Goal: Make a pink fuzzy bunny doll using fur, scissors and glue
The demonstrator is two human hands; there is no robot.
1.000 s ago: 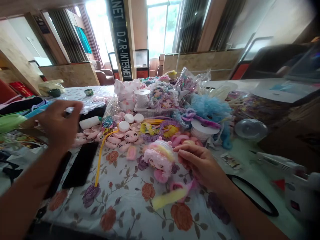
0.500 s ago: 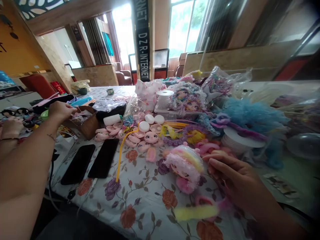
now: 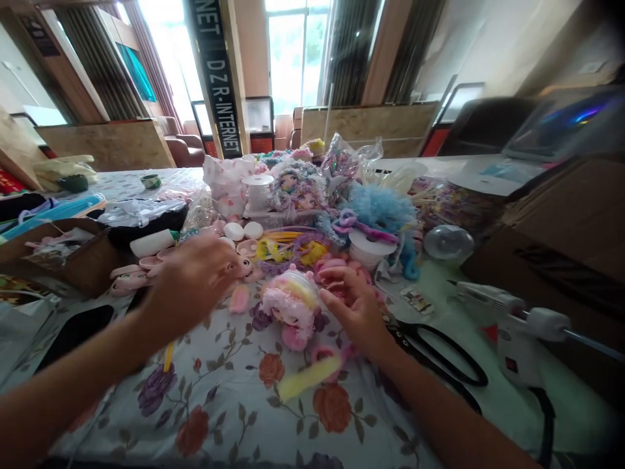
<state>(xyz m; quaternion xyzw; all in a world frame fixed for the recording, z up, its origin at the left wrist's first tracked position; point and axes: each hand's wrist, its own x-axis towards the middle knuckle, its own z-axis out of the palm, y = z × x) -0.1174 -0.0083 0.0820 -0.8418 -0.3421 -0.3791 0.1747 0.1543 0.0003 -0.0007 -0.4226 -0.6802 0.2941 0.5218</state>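
A small pink fluffy doll head (image 3: 291, 303) with a rainbow band lies on the flowered cloth. My right hand (image 3: 352, 306) is just right of it, fingers apart and curved, holding nothing I can see. Over the pink doll faces, left of the doll head, my left hand (image 3: 193, 277) is smeared by motion; its fingers are unclear. Yellow (image 3: 310, 378) and pink (image 3: 239, 298) fuzzy pieces lie near the doll head. A doll face (image 3: 239, 266) shows beside my left hand.
Black-handled scissors (image 3: 439, 352) and a white glue gun (image 3: 512, 326) lie at the right, by a large cardboard box (image 3: 551, 241). White spools (image 3: 371, 247), blue fluff (image 3: 383, 207) and bagged dolls pile up behind. An open carton (image 3: 63, 260) stands left.
My left hand has moved from the carton rightward to the doll faces. The view has turned right, bringing the scissors, glue gun and large box into sight. My right hand remains beside the doll head.
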